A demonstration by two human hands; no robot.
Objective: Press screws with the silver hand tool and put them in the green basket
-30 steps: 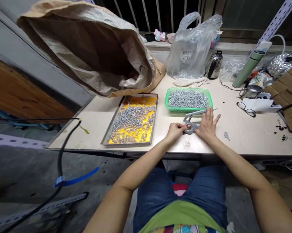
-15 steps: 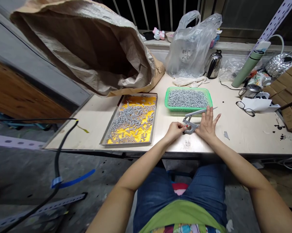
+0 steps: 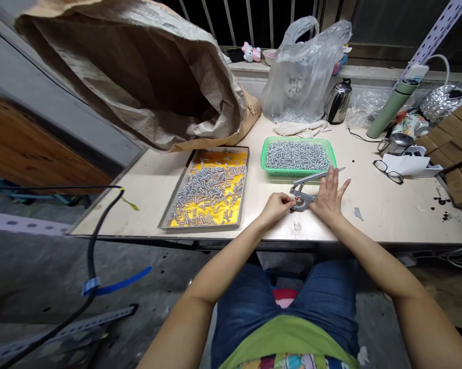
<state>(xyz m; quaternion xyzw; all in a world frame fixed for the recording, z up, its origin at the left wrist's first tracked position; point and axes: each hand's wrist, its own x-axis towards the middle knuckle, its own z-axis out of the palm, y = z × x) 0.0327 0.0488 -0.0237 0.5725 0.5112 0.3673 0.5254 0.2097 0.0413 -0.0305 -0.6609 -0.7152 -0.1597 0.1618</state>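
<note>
A grey metal hand tool [image 3: 302, 203] with a long lever, a coil spring and a small red part lies on the table between my hands. My left hand [image 3: 277, 207] is closed in a pinch at the tool's left end; whatever is in the fingertips is too small to make out. Flat across the lever and the tool's right side rests my right hand [image 3: 328, 197], its fingers stretched and spread. Just behind the tool stands a green plastic basket [image 3: 298, 173] full of small silvery screw-like parts. Left of my hands, a shallow tray [image 3: 200, 228] lined in yellow holds many similar metal pieces.
A large open paper sack [image 3: 231, 123] looms over the back left. Behind the basket are a white cloth [image 3: 302, 129], a plastic bag [image 3: 292, 87] and a steel kettle [image 3: 338, 102]. To the right lie glasses [image 3: 388, 171], near a green bottle [image 3: 392, 110] and stacked cardboard boxes [image 3: 456, 136].
Hardly anything differs. The tool has shifted very slightly to the right, while both hands keep nearly the same pose.
</note>
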